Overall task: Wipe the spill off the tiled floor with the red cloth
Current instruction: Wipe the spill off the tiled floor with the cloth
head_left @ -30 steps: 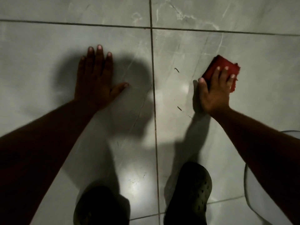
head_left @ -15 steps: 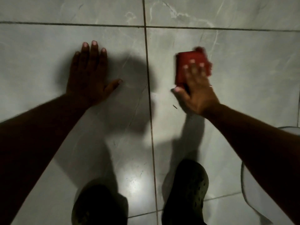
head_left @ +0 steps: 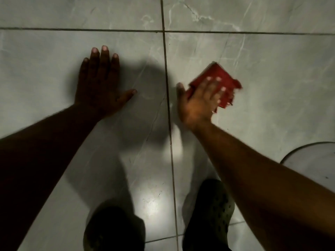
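Fingers of the left hand lie spread and flat on the grey marbled tiled floor, gripping nothing. Right of the dark grout line, the right hand presses extended fingers onto the folded red cloth, pinning it against the tile. Judged soft, light and pliable, the cloth is best held under a flat palm. No writing or brand is legible.

Both forearms are bare, with no sleeves in view. A thin ring sits on a right-hand finger. The feet wear dark clogs with round holes across the top.
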{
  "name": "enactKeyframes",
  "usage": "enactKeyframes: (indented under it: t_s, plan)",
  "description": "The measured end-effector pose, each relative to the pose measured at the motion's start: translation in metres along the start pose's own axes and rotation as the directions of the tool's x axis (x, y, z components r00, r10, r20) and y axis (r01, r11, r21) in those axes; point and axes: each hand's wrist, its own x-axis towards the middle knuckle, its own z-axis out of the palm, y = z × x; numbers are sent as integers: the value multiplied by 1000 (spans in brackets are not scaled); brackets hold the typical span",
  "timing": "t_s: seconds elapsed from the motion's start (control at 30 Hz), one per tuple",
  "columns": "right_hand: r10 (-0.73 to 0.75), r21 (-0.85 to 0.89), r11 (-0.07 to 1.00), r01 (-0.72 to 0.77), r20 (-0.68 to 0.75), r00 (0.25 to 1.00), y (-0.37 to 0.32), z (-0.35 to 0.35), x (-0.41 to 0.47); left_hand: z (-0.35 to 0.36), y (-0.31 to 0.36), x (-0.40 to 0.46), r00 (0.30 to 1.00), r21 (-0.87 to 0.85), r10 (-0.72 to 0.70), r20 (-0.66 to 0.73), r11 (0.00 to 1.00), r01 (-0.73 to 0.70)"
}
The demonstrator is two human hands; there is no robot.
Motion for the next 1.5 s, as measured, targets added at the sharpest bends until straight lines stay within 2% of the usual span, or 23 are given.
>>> enactKeyframes:
  t_s: [0.07, 0.17, 0.23, 0.27, 0.33, 0.43, 0.5, 0.57, 0.6, 0.63, 0.7, 0.73, 0.77, 0.8, 0.87, 0.97, 1.03, 1.1, 1.23, 1.3, 1.37, 1.43, 1.5]
  plan:
    - [-259, -6, 965, 261, 83, 962, -5, 10, -25, 0, 1, 0, 1000, 4, 0, 14, 1000, 0]
    - [-489, -73, 852, 519, 243, 838, 36, 2, -58, 0, 3, -2, 1000, 35, 9, -2, 999, -9]
    - [-534, -171, 782, 599, 310, 786, 81, -8, -71, -1, 4, -2, 1000, 44, 16, 0, 999, -16]
    - [-501, -204, 794, 573, 316, 806, 104, -15, -74, 0, 5, -1, 1000, 51, 15, 5, 999, -16]
    - [-351, -245, 874, 419, 279, 894, 139, -31, -76, 1, 5, -2, 1000, 61, 10, 15, 998, -11]
    - [24, -177, 984, 6, 162, 986, 156, -42, -66, 3, 5, -4, 1000, 58, 10, 8, 998, -10]
    - [318, -23, 948, -318, 69, 945, 140, -40, -47, 5, 6, -4, 1000, 53, 6, -5, 999, -6]
    - [562, 107, 820, -563, 39, 826, 105, -34, -25, 8, 7, -3, 1000, 28, -8, -8, 1000, 8]
    - [599, 139, 788, -600, 52, 799, 84, -29, -18, 9, 7, -3, 1000, 11, -19, -7, 1000, 19]
    - [574, 139, 806, -575, 51, 817, 63, -22, -16, 11, 8, -3, 1000, -1, -29, -10, 1000, 29]
    - [357, 103, 929, -354, -11, 934, 26, -2, -27, 15, 10, -4, 999, -7, -42, -29, 999, 42]
    - [157, 74, 985, -156, -12, 987, 13, 9, -38, 16, 10, -4, 998, -5, -46, -39, 999, 46]
    - [-78, 32, 997, 77, 26, 997, 4, 20, -52, 18, 9, -4, 998, -7, -49, -45, 999, 49]
    - [-295, -15, 955, 297, 87, 952, 3, 27, -65, 19, 9, -3, 998, -11, -48, -47, 999, 47]
    - [-536, -63, 829, 556, 197, 821, 15, 27, -75, 21, 7, -3, 998, -20, -44, -53, 999, 43]
    - [-735, -125, 604, 787, 294, 611, 52, 7, -52, 25, 0, -1, 996, 19, -14, -84, 1000, 16]
    - [-776, -167, 514, 841, 326, 540, 76, -9, -26, 27, -2, 3, 995, 59, 0, -98, 998, 6]
    - [-742, -216, 562, 798, 295, 602, 95, -25, -2, 28, -3, 7, 995, 76, -23, -100, 997, 31]
    - [-575, -290, 752, 592, 148, 804, 130, -60, 46, 31, -4, 10, 995, 88, -1, -103, 996, 10]
    - [-383, -249, 885, 394, 94, 919, 147, -77, 70, 30, -5, 11, 994, 94, 1, -110, 995, 10]
    - [-74, -168, 983, 79, 41, 996, 161, -84, 82, 28, -7, 13, 993, 82, -34, -114, 996, 43]
    - [227, -105, 968, -228, -26, 974, 158, -79, 84, 25, -9, 13, 990, 64, -89, -108, 993, 96]
    - [479, -2, 877, -480, -67, 875, 130, -69, 86, 25, -10, 8, 986, 34, -123, -113, 991, 127]
